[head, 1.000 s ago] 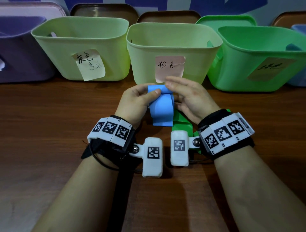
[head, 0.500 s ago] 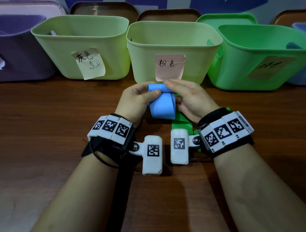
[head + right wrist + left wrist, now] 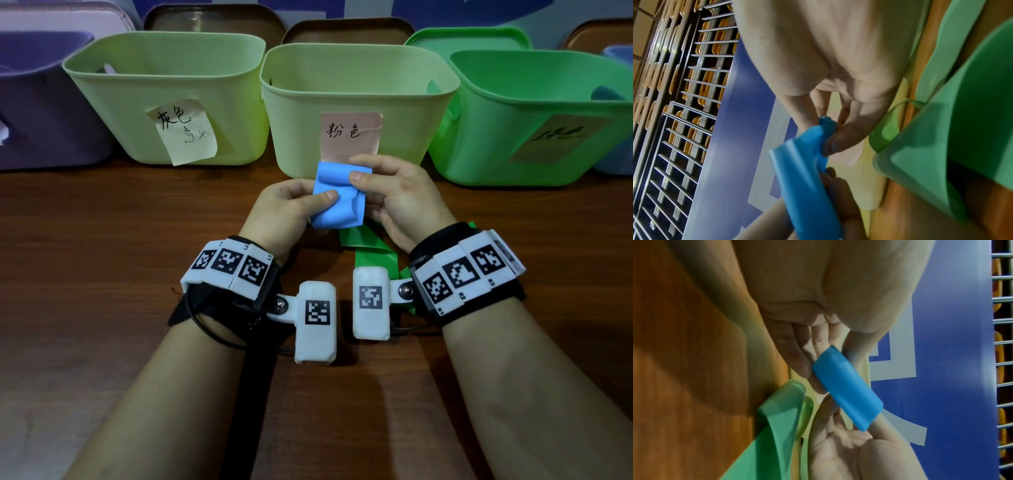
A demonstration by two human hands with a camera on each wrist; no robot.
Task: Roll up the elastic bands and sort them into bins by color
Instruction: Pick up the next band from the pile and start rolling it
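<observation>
You face a blue board [image 3: 342, 7] with white markings [image 3: 898, 353]. Three brown trays [image 3: 212, 20] stand in front of the board, along its foot. The wooden table [image 3: 102, 274] runs out below it. A wire rack [image 3: 684, 97] holding orange pieces stands just beside the board's edge.

Premises present as a staged sorting station in a workshop or storage facility. A brown wooden table [image 3: 102, 274] carries a row of plastic bins [image 3: 359, 102] with handwritten paper labels [image 3: 351, 137]. Behind the table stands a blue printed board [image 3: 951, 321]; beside that board, metal wire racking [image 3: 684, 97] holds yellow-orange items
</observation>
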